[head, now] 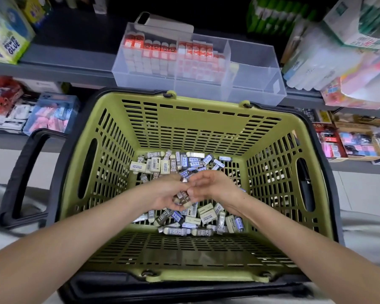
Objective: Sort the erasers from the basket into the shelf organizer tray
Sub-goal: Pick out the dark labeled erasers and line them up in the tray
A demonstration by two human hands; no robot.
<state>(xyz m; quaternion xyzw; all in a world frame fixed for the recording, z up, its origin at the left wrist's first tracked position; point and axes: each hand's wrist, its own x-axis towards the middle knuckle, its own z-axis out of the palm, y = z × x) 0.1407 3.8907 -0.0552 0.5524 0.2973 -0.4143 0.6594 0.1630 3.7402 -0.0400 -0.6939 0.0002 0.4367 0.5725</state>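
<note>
Most of the job is not done yet. A big pile of loose erasers (pixel 162 165) lies on the floor of the green basket (pixel 110 102), from its far wall to its near wall (grey, blue and cream ones all mixed up). The left hand (pixel 166 191) is curled round a small bunch (pixel 182 197) of them, held over the middle of the basket floor. The right hand (pixel 208 185) has bent fingers that meet the bunch from the other side. I cannot tell if it is pinching one or only touching them.

Up on the shelf (pixel 64 60), the clear organizer tray (pixel 257 84) sits at the front edge, just behind the basket's far rim. Its left and middle parts are packed with red-topped erasers (pixel 158 53). The right part looks nearly bare, so I think that is where the basket's erasers should go.
</note>
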